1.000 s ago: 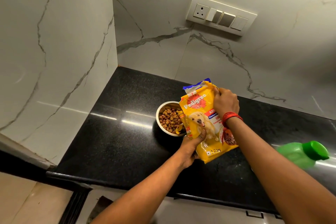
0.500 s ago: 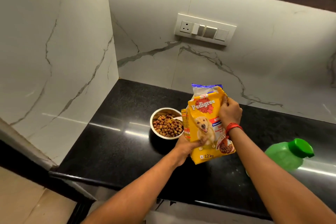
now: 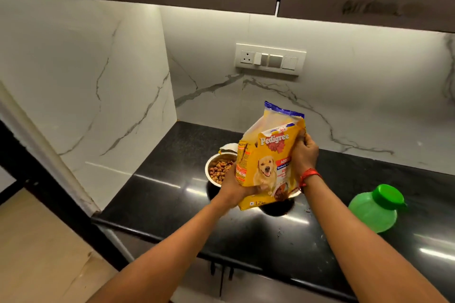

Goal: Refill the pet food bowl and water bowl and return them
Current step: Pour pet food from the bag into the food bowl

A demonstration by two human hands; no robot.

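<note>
Gripping the bag [image 3: 267, 160] upright at frame centre, left hand [image 3: 235, 186] curls under its base, right hand [image 3: 304, 155] pinches its side; bowl [image 3: 216, 170] behind, on the tabletop [image 3: 160, 194].

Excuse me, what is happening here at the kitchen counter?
A person holds a yellow Pedigree dog food bag upright above the black stone counter. The left hand grips its lower left corner and the right hand grips its upper right edge. Just behind the bag, a round steel bowl on the counter holds brown kibble. A green plastic bottle with a green cap sits on the counter to the right, untouched.
</note>
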